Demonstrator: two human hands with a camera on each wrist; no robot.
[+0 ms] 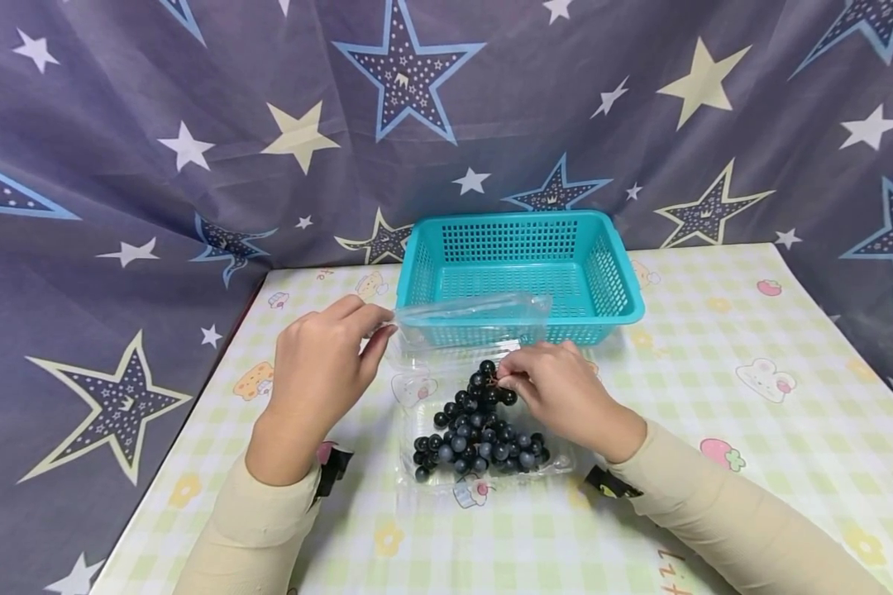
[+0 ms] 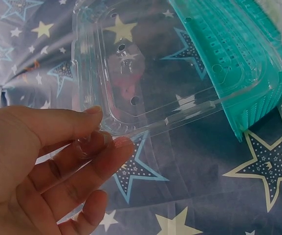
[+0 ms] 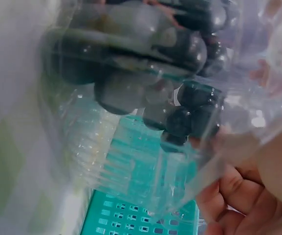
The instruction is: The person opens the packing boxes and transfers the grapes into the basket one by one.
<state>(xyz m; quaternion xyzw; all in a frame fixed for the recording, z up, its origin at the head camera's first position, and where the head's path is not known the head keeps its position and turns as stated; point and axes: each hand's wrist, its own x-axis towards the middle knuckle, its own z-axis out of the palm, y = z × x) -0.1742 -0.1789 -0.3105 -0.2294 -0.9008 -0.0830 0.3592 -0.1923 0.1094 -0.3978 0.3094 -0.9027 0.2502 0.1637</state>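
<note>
A bunch of dark grapes [image 1: 484, 434] lies in a clear plastic box [image 1: 561, 459] whose hinged lid [image 1: 476, 318] stands raised at the back. My left hand [image 1: 318, 364] pinches the lid's left corner between thumb and fingertips; the left wrist view shows the clear lid [image 2: 153, 83] with small round holes. At the bunch's far end, my right hand [image 1: 558, 392] pinches the brown stem with thumb and forefinger. Through the box's ribbed side in the right wrist view, the grapes [image 3: 123, 90] look large and blurred, with curled fingers [image 3: 243, 193] at the lower right.
Just behind the box stands a turquoise perforated basket [image 1: 612, 268], partly overlapped by the raised lid. A checked, cartoon-printed cloth [image 1: 699, 372] covers the table. A dark star-patterned curtain [image 1: 238, 99] hangs along the back and sides.
</note>
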